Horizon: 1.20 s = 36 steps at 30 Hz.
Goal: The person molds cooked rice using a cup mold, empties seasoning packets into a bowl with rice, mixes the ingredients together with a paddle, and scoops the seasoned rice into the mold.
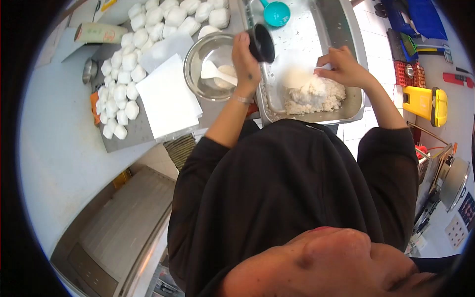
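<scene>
My left hand (246, 64) is closed around the side of a small black bowl (261, 43), tilted with its opening to the right, over the near left part of a metal tray. Above the mound of cooked rice (320, 98) in the tray, my right hand (341, 67) pinches the handle of what looks like a white rice paddle (298, 76), blurred by motion. The metal tray (354, 64) has rice heaped at its near end. Left of it stands a steel bowl (189, 74) with a white spoon (217, 73) inside.
Many white rounded bundles (129, 61) cover the counter's left and far side. A stack of white paper sheets (166, 96) lies beside the steel bowl. A teal scoop (276, 14) rests in the tray's far end. A yellow bin (424, 105) stands at the right.
</scene>
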Motion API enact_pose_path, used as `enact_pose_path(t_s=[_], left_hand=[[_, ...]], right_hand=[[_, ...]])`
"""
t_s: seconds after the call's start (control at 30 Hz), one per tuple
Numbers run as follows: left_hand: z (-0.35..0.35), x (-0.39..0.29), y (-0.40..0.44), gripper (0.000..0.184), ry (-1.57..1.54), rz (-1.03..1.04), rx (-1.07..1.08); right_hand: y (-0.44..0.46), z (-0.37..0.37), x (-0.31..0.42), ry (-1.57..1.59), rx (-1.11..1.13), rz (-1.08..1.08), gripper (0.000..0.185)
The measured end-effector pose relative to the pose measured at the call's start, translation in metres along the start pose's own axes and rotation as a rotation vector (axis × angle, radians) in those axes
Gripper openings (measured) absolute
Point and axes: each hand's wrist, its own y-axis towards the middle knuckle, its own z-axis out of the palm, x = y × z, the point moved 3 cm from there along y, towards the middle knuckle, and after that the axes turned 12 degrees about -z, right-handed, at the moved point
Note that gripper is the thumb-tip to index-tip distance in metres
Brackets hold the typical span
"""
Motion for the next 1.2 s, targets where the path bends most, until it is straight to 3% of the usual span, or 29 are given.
enact_pose_path(t_s=[0.07,0.17,0.27,0.4,0.53,0.73,0.83,0.9,1.0,1.1,1.2], left_hand=[[0.003,-0.003,-0.030,0.042,0.075,0.057,-0.123],[0.029,-0.026,-0.053,0.058,-0.739,-0.771,0.214],[0.049,-0.046,-0.071,0.070,-0.727,-1.004,0.534],[0.065,-0.032,-0.080,0.072,-0.615,-1.091,0.477],[0.066,-0.033,-0.092,0.068,-0.511,-1.159,0.476],[0.066,-0.020,-0.089,0.067,-0.545,-1.121,0.590],[0.058,-0.026,-0.082,0.064,-0.636,-1.134,0.602],[0.056,-0.031,-0.078,0.063,-0.725,-1.143,0.583],[0.052,-0.032,-0.076,0.062,-0.882,-1.176,0.566],[0.049,-0.036,-0.078,0.062,-1.024,-1.263,0.598],[0.052,-0.041,-0.077,0.059,-1.043,-1.229,0.590]], right_hand=[[-0.027,-0.030,0.013,-0.037,-0.102,0.215,0.029],[-0.056,-0.039,0.033,-0.193,-0.433,0.314,0.024],[-0.069,-0.002,0.047,-0.226,-0.440,0.364,0.029],[-0.070,0.066,0.076,-0.007,-0.383,0.271,0.049],[-0.071,0.100,0.091,0.060,-0.427,0.149,0.054],[-0.086,0.087,0.087,0.353,-0.417,0.040,0.059],[-0.107,0.075,0.048,0.422,-0.532,0.156,0.051],[-0.117,0.065,0.020,0.620,-0.729,0.283,0.036],[-0.116,0.057,-0.015,0.998,-0.680,0.323,0.031],[-0.099,0.082,0.004,1.268,-0.640,0.460,0.035],[-0.076,0.106,0.013,1.308,-0.471,0.397,0.044]])
